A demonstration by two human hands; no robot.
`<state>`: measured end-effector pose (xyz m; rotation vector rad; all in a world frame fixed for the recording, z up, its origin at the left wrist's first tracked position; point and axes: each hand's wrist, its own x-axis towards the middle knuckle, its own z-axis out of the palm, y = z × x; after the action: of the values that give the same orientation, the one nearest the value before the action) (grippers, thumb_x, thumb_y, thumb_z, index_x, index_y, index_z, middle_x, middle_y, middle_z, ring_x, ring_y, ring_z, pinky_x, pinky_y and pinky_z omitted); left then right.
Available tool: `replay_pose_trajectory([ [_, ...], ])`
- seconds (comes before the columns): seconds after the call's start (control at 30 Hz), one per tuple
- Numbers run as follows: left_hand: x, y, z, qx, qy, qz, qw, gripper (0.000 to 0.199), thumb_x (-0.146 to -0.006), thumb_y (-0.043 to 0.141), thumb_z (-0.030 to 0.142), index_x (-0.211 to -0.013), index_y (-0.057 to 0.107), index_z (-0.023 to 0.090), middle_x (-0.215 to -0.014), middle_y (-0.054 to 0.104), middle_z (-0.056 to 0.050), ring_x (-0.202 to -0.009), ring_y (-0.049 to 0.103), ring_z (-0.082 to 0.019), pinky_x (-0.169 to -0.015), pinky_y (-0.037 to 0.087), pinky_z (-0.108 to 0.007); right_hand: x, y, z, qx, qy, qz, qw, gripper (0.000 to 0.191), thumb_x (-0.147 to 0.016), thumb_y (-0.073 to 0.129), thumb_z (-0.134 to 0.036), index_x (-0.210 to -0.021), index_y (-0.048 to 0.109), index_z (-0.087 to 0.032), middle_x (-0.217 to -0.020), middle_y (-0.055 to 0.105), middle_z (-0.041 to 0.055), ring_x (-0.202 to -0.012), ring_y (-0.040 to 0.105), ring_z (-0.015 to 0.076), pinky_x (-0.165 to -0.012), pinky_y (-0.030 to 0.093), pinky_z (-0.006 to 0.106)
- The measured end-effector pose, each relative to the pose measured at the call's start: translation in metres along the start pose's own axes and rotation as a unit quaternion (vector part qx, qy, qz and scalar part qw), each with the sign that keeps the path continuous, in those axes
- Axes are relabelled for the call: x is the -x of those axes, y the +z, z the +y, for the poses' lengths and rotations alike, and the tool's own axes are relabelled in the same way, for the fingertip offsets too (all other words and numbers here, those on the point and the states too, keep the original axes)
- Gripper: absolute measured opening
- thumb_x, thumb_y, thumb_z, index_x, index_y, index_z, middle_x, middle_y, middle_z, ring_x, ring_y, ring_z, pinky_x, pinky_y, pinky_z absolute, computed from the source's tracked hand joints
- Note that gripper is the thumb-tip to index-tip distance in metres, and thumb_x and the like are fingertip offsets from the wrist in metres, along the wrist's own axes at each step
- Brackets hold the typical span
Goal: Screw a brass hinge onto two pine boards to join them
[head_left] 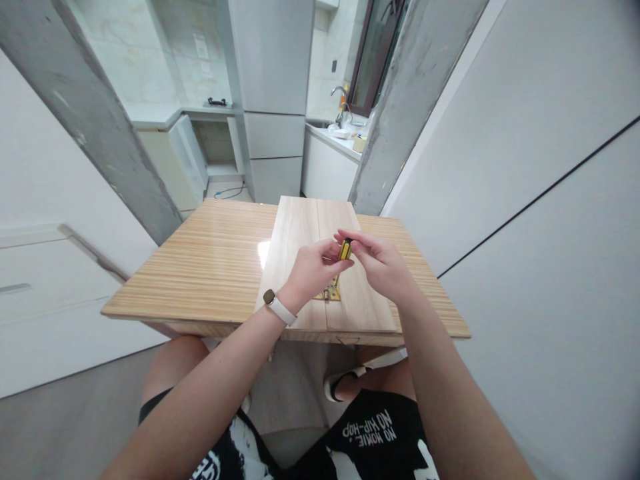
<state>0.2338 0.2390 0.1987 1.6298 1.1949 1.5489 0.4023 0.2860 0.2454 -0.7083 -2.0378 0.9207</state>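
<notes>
Both hands pinch a small yellow tool.
The left hand (311, 267) and right hand (381, 265) hold the yellow tool (345, 249) above two pale boards (300, 233) on the desk (200, 267), over a brass hinge (331, 292).

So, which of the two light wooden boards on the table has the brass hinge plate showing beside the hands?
The right board: the hinge plate shows on its near-left part, beside the seam, just below the left hand; the left board shows none.

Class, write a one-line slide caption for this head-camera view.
Both hands, left hand and right hand, grip a yellow-and-black tool above a brass hinge on pale boards.
</notes>
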Motion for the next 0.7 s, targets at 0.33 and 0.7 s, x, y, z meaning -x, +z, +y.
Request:
replay_pose_trajectory([
  [0.33,0.003,0.0003,0.0044,-0.014,0.014,-0.012,1.0,0.014,-0.089,0.079,0.029,-0.094,0.074,0.016,-0.091,0.079,-0.005,-0.086,0.075,-0.018,-0.083,0.064,-0.033,0.0011,0.0,0.0003,-0.004,0.01,0.01,1.0,0.024,-0.097,0.062,-0.029,-0.113,0.079,-0.026,-0.11,0.082,0.0049,-0.107,0.075,0.0253,-0.1,0.057,0.044],
  [0.7,0.006,-0.0014,0.0091,-0.092,0.033,-0.028,0.995,0.012,-0.094,0.074,0.028,-0.101,0.074,0.018,-0.094,0.08,-0.004,-0.086,0.076,-0.018,-0.081,0.062,-0.031,0.0077,0.0054,-0.0032,0.076,0.035,0.104,0.991,0.02,-0.09,0.073,-0.034,-0.105,0.079,-0.022,-0.098,0.082,0.0059,-0.086,0.076,0.0228,-0.081,0.059,0.038],
])
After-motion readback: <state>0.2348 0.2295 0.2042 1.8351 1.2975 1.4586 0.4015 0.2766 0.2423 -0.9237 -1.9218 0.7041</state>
